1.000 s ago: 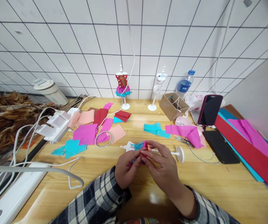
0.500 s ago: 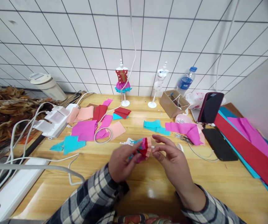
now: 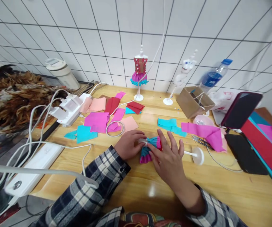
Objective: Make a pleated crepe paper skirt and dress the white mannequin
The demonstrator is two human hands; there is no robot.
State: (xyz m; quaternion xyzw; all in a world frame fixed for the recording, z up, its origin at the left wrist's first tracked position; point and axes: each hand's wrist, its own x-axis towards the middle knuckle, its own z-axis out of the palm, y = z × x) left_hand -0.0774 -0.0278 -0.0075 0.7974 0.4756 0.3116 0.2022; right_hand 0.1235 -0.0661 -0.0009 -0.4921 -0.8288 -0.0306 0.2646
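Note:
A small white mannequin (image 3: 143, 141) lies on its side in front of me, wearing a layered crepe-paper skirt (image 3: 146, 155) of blue, magenta and red. My left hand (image 3: 129, 145) is closed around the mannequin's upper body, which it partly hides. Against the waist of the skirt rests the index finger of my right hand (image 3: 170, 160); the thumb is close below it and the other fingers are spread. The mannequin's stand with its round white base (image 3: 198, 155) sticks out to the right of my right hand.
Two mannequins stand at the back, one dressed (image 3: 140, 67), one bare with pins (image 3: 184, 72). Paper pieces (image 3: 97, 122), a cardboard box (image 3: 192, 102), scissors (image 3: 202, 142), a black phone (image 3: 246, 154) and a power strip (image 3: 71, 110) surround the work. White cables (image 3: 55, 170) cross the left side.
The skirted mannequin has turned, showing the skirt's blue top. My left hand has shifted to its upper body; my right hand has moved from the stand to the waist. The view has swung left.

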